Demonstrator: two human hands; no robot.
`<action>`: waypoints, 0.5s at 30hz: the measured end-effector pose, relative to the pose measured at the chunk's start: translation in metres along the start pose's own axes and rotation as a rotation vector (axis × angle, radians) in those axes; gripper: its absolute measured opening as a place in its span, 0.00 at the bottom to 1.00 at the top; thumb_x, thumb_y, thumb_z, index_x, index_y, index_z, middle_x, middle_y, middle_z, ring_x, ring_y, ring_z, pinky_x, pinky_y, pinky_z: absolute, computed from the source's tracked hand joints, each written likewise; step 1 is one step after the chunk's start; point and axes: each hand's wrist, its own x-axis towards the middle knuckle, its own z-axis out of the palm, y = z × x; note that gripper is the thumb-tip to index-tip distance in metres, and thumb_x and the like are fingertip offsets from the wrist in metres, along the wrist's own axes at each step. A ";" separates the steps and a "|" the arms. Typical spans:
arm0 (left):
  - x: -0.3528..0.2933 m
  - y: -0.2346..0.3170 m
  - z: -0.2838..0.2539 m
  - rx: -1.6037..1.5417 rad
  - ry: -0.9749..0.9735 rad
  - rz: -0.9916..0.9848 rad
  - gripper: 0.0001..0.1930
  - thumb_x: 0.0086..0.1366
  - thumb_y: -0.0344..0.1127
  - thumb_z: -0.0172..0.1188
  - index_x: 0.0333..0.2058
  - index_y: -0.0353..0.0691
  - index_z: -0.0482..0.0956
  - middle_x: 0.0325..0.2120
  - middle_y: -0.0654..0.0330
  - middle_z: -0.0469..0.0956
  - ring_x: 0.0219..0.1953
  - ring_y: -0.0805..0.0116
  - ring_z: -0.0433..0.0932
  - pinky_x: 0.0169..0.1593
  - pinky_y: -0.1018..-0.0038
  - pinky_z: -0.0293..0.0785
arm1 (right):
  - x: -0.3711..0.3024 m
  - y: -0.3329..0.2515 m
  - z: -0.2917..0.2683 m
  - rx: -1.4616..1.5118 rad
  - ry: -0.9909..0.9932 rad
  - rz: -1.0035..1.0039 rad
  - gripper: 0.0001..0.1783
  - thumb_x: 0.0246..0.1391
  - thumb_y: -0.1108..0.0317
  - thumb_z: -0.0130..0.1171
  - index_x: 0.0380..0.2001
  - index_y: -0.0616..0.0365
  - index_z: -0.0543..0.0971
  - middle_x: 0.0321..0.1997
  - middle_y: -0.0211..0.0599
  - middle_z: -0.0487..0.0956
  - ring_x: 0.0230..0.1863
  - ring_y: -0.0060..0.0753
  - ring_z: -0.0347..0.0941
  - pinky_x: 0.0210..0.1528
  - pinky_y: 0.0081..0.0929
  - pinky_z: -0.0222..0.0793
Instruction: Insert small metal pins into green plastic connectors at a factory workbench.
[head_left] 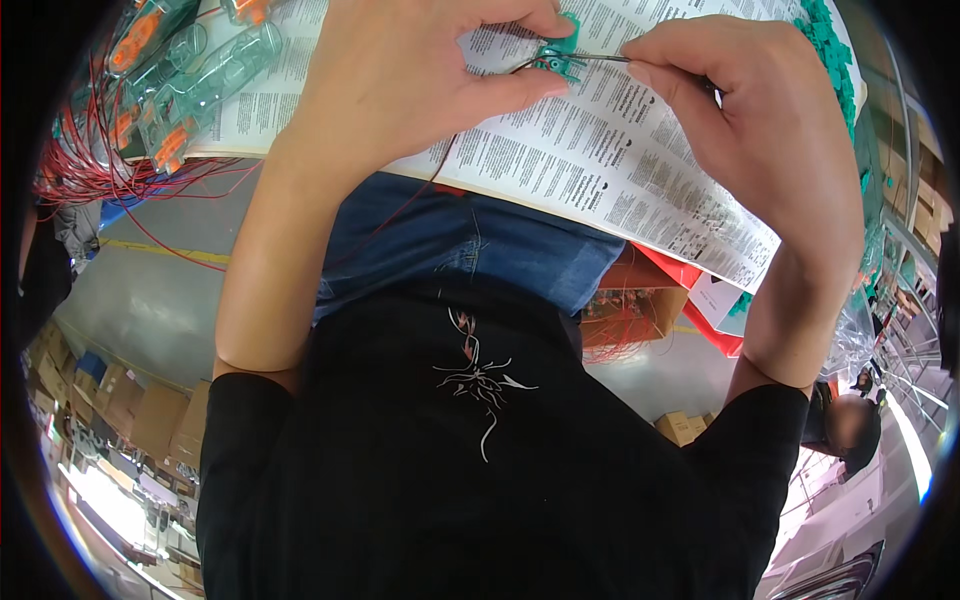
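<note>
My left hand [400,85] reaches over the printed sheet with thumb and fingers closed around a small green plastic part [567,42]. Thin dark and red wires run into this part, and a dark red wire [443,160] trails from under the hand over the table edge. In my right hand [765,105], thumb and forefinger pinch a pair of thin metal tweezers [603,58]. Their tips touch or lie just over the middle of the green part; the fine detail there is too small to make out.
Clear plastic housings with orange pieces [172,140] lie at the far left, beside a bundle of red wires [100,175]. Green plastic parts [825,50] are heaped along the table's right side. Below the table stands a cardboard box [630,315]; another person [845,430] is at the right.
</note>
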 end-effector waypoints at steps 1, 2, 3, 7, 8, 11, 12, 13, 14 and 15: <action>-0.001 0.000 0.001 0.010 0.000 0.000 0.15 0.49 0.40 0.77 0.36 0.49 0.86 0.42 0.71 0.84 0.45 0.63 0.72 0.53 0.65 0.62 | 0.000 0.000 -0.003 0.049 -0.042 0.059 0.06 0.56 0.74 0.67 0.37 0.60 0.86 0.30 0.44 0.84 0.29 0.42 0.81 0.32 0.29 0.73; -0.001 -0.001 0.001 0.021 0.000 0.000 0.15 0.48 0.40 0.77 0.36 0.50 0.86 0.42 0.71 0.83 0.45 0.63 0.71 0.53 0.65 0.62 | 0.001 0.000 -0.004 0.097 -0.083 0.118 0.06 0.55 0.74 0.67 0.37 0.60 0.86 0.31 0.44 0.84 0.29 0.43 0.81 0.31 0.30 0.73; -0.002 -0.001 0.002 0.031 0.000 0.000 0.15 0.48 0.40 0.77 0.36 0.50 0.86 0.42 0.71 0.83 0.45 0.63 0.71 0.53 0.65 0.62 | 0.000 0.000 -0.004 0.094 -0.086 0.120 0.06 0.55 0.74 0.67 0.37 0.60 0.86 0.31 0.44 0.84 0.29 0.43 0.81 0.31 0.30 0.73; -0.003 -0.002 0.001 0.080 -0.015 0.009 0.15 0.47 0.40 0.78 0.35 0.50 0.86 0.43 0.71 0.83 0.45 0.62 0.71 0.54 0.64 0.62 | 0.001 0.003 0.000 -0.035 -0.082 -0.010 0.06 0.55 0.74 0.66 0.37 0.60 0.86 0.31 0.45 0.83 0.31 0.43 0.81 0.31 0.31 0.72; -0.003 -0.002 0.000 0.083 -0.016 0.007 0.15 0.47 0.40 0.78 0.35 0.50 0.86 0.43 0.71 0.83 0.45 0.62 0.71 0.54 0.64 0.62 | 0.002 0.004 0.002 -0.049 -0.084 -0.021 0.06 0.55 0.74 0.66 0.37 0.60 0.86 0.31 0.45 0.83 0.31 0.43 0.81 0.31 0.30 0.72; 0.000 0.001 0.000 0.047 -0.004 -0.009 0.15 0.48 0.41 0.77 0.35 0.50 0.86 0.43 0.71 0.83 0.45 0.61 0.71 0.53 0.64 0.62 | 0.005 0.003 0.002 -0.097 -0.089 -0.043 0.06 0.55 0.74 0.67 0.37 0.60 0.86 0.32 0.44 0.84 0.31 0.41 0.81 0.31 0.30 0.72; 0.003 0.008 -0.004 0.042 -0.003 -0.007 0.15 0.48 0.41 0.77 0.35 0.50 0.86 0.43 0.71 0.83 0.45 0.61 0.71 0.53 0.64 0.62 | 0.005 0.001 0.001 -0.116 -0.092 -0.046 0.06 0.56 0.74 0.67 0.37 0.60 0.86 0.32 0.43 0.84 0.31 0.41 0.81 0.31 0.30 0.71; 0.007 0.020 -0.011 0.210 -0.163 -0.123 0.13 0.49 0.38 0.76 0.35 0.50 0.87 0.41 0.70 0.83 0.43 0.61 0.74 0.51 0.64 0.64 | 0.006 0.002 -0.001 -0.136 -0.092 -0.053 0.06 0.56 0.73 0.67 0.37 0.60 0.86 0.32 0.43 0.84 0.31 0.40 0.82 0.31 0.30 0.71; 0.011 0.034 -0.019 0.380 -0.323 -0.238 0.11 0.51 0.36 0.74 0.35 0.49 0.87 0.39 0.68 0.84 0.40 0.60 0.76 0.49 0.64 0.67 | 0.007 0.002 -0.002 -0.157 -0.092 -0.061 0.06 0.56 0.73 0.67 0.37 0.60 0.86 0.32 0.42 0.84 0.31 0.39 0.82 0.31 0.30 0.71; 0.017 0.043 -0.024 0.550 -0.481 -0.355 0.10 0.53 0.33 0.72 0.36 0.49 0.88 0.36 0.66 0.85 0.38 0.60 0.79 0.47 0.64 0.70 | 0.008 0.002 -0.004 -0.177 -0.091 -0.070 0.06 0.56 0.73 0.67 0.37 0.60 0.86 0.32 0.42 0.84 0.32 0.39 0.82 0.31 0.30 0.71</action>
